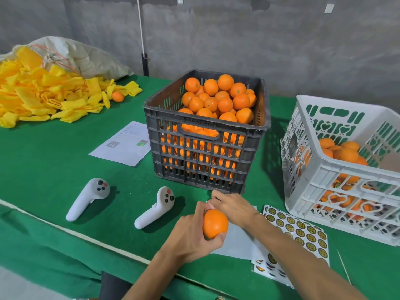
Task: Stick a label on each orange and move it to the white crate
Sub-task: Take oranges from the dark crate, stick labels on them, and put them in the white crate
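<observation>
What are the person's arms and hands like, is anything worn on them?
Both are bare. The left hand and right hand show no gloves, rings or watch, and the forearms show no sleeves right down to the bottom edge of the picture. No straps, cables or markings are on them. The nails look short and plain.

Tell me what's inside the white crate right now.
The white crate holds a low pile of oranges, visible over the rim and through the slots. The walls hide most, so no count; labels mostly unseen.
</observation>
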`<state>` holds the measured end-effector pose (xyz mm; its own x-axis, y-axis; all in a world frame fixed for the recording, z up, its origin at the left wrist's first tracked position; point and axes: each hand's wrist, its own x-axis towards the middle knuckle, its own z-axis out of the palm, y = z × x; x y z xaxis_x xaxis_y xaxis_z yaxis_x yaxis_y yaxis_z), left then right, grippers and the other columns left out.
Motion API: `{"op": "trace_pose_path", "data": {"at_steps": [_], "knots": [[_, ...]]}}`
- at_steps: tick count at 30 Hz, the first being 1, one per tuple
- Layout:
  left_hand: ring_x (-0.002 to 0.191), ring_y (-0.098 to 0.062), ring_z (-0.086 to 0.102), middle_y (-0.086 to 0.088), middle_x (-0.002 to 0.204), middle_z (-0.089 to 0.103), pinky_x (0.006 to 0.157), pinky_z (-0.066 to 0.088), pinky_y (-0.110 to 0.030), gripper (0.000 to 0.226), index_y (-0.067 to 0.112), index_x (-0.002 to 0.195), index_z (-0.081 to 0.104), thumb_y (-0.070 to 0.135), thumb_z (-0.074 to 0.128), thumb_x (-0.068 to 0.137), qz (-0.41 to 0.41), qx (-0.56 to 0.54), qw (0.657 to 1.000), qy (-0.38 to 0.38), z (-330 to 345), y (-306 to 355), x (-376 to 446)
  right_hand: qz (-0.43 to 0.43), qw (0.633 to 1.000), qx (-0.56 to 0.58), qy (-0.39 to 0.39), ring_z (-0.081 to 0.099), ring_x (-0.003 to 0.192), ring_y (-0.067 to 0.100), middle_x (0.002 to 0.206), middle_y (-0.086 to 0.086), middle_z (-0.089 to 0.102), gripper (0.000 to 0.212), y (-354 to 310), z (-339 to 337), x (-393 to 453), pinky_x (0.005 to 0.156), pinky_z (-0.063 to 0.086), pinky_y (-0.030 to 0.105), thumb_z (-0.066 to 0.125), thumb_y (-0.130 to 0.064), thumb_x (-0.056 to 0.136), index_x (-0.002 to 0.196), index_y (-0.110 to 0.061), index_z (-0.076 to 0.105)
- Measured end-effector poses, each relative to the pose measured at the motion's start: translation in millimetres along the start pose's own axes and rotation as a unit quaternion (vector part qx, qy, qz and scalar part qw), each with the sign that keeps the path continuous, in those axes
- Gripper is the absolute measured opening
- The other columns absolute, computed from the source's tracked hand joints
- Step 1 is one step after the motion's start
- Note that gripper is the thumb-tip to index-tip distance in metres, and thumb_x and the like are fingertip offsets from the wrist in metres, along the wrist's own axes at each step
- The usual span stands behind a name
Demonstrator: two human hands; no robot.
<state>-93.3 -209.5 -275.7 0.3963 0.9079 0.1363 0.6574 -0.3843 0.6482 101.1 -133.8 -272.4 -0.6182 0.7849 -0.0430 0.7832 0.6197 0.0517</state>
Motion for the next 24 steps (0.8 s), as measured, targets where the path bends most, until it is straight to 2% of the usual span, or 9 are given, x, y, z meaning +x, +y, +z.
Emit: {"op": "trace_pose_path", "data": {"at_steps": [3, 5, 7, 10, 14, 16, 18, 20, 24], "knots": [[0.062, -0.002, 0.057, 0.014, 0.076, 0.054, 0.056, 0.034, -0.016, 0.059, 0.037, 0.118, 0.03, 0.071, 0.06, 0.081, -0.005, -0.002, 1.0, 0.005, 0, -1, -2, 0.068, 0.991, 0.109, 0.044, 0.058, 0.084, 0.022, 0.108, 0.001, 0.051, 0.028, 0, 1, 0, 0.077, 0.051, 0.044, 0.044, -0.033, 0.108, 0.115, -0.018, 0.066], [0.072, -0.005, 0.058, 0.016, 0.085, 0.054, 0.061, 0.038, -0.019, 0.06, 0.038, 0.119, 0.029, 0.073, 0.06, 0.08, -0.008, 0.006, 1.0, 0.005, 1, -2, -3, 0.122, 0.967, 0.212, 0.066, 0.054, 0.088, 0.012, 0.108, -0.005, 0.052, 0.029, 2, 2, -4, 0.08, 0.051, 0.037, 0.05, -0.04, 0.105, 0.118, -0.022, 0.069], [0.076, -0.007, 0.06, 0.014, 0.09, 0.056, 0.064, 0.044, -0.024, 0.059, 0.039, 0.118, 0.029, 0.073, 0.06, 0.08, -0.014, -0.005, 1.0, -0.004, 3, -2, -3, 0.152, 0.957, 0.245, 0.043, 0.053, 0.095, 0.008, 0.113, -0.009, 0.052, 0.037, 4, 1, -5, 0.08, 0.047, 0.03, 0.06, -0.05, 0.098, 0.127, -0.029, 0.065], [0.071, -0.003, 0.059, 0.014, 0.089, 0.057, 0.062, 0.043, -0.025, 0.06, 0.039, 0.117, 0.028, 0.074, 0.059, 0.079, -0.02, -0.005, 1.0, -0.013, 4, -2, -3, 0.176, 0.954, 0.242, 0.001, 0.057, 0.096, 0.011, 0.107, -0.011, 0.056, 0.043, 7, -7, -2, 0.079, 0.049, 0.032, 0.07, -0.055, 0.089, 0.126, -0.034, 0.065], [0.07, -0.004, 0.06, 0.013, 0.087, 0.057, 0.059, 0.042, -0.025, 0.06, 0.039, 0.116, 0.028, 0.074, 0.06, 0.078, -0.026, -0.018, 0.999, -0.008, 5, -3, -3, 0.2, 0.929, 0.31, -0.021, 0.062, 0.091, 0.014, 0.096, -0.01, 0.064, 0.019, 12, -17, 0, 0.082, 0.056, 0.041, 0.078, -0.05, 0.083, 0.092, -0.035, 0.071], [0.069, -0.008, 0.062, 0.009, 0.086, 0.059, 0.059, 0.046, -0.026, 0.06, 0.038, 0.115, 0.029, 0.073, 0.061, 0.078, -0.037, -0.04, 0.999, -0.004, 6, -3, -2, 0.198, 0.925, 0.324, -0.025, 0.063, 0.093, 0.012, 0.096, -0.013, 0.065, 0.018, 15, -17, -1, 0.088, 0.054, 0.043, 0.081, -0.048, 0.081, 0.081, -0.035, 0.069], [0.07, -0.01, 0.064, 0.007, 0.086, 0.06, 0.061, 0.051, -0.03, 0.061, 0.037, 0.116, 0.029, 0.071, 0.063, 0.078, -0.044, -0.053, 0.998, -0.003, 6, -4, -1, 0.195, 0.916, 0.351, -0.022, 0.064, 0.093, 0.009, 0.094, -0.015, 0.068, 0.018, 16, -16, -4, 0.09, 0.054, 0.043, 0.082, -0.046, 0.082, 0.081, -0.034, 0.068], [0.071, -0.01, 0.064, 0.007, 0.086, 0.061, 0.063, 0.052, -0.033, 0.061, 0.037, 0.115, 0.03, 0.07, 0.063, 0.078, -0.048, -0.05, 0.998, 0.0, 6, -5, 0, 0.2, 0.884, 0.424, -0.007, 0.067, 0.086, 0.011, 0.09, -0.009, 0.071, 0.013, 16, -13, -9, 0.086, 0.058, 0.043, 0.082, -0.039, 0.084, 0.087, -0.033, 0.071], [0.072, -0.009, 0.063, 0.01, 0.087, 0.06, 0.063, 0.048, -0.029, 0.061, 0.038, 0.116, 0.028, 0.072, 0.061, 0.077, -0.049, -0.031, 0.998, -0.002, 6, -4, -1, 0.212, 0.83, 0.514, 0.041, 0.068, 0.079, 0.01, 0.089, -0.002, 0.074, 0.02, 13, -9, -15, 0.079, 0.055, 0.033, 0.08, -0.03, 0.088, 0.106, -0.037, 0.074]]}}
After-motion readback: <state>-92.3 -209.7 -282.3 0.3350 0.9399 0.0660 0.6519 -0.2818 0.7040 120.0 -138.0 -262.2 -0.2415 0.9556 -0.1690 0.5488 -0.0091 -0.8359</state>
